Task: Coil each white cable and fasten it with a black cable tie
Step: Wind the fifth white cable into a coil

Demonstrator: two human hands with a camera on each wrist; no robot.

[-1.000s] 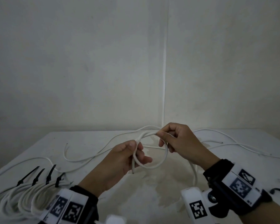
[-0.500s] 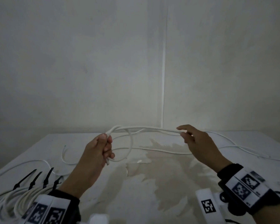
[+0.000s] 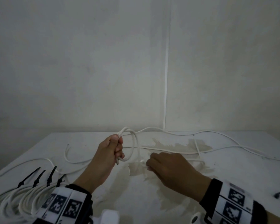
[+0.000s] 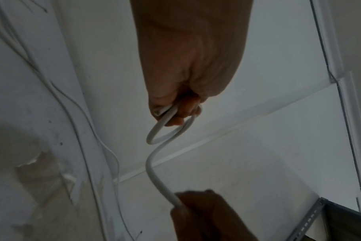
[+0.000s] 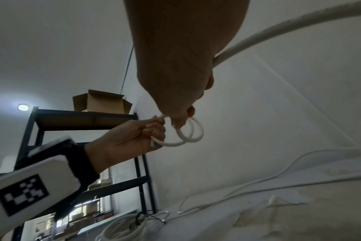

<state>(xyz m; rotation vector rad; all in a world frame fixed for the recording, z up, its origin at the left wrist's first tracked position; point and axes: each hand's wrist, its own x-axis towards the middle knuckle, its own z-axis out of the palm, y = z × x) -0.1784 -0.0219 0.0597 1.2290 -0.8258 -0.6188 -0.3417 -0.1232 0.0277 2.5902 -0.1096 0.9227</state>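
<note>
Head view: I see the left hand [image 3: 111,152] raised above the table [image 3: 233,183], fingers curled tight around a small loop of the white cable [image 3: 132,146]; it is smooth and round. Its free length passes into the right hand [image 3: 171,168], whose fingers close round it low over the table.

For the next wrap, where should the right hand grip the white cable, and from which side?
On the straight run just right of the coil that the left hand holds, coming from above. That stretch of cable trails rightward along the table, so it probably feeds the next loop without crossing other strands. The right hand already grips it there, fingers curled round it in the wrist views.
</note>
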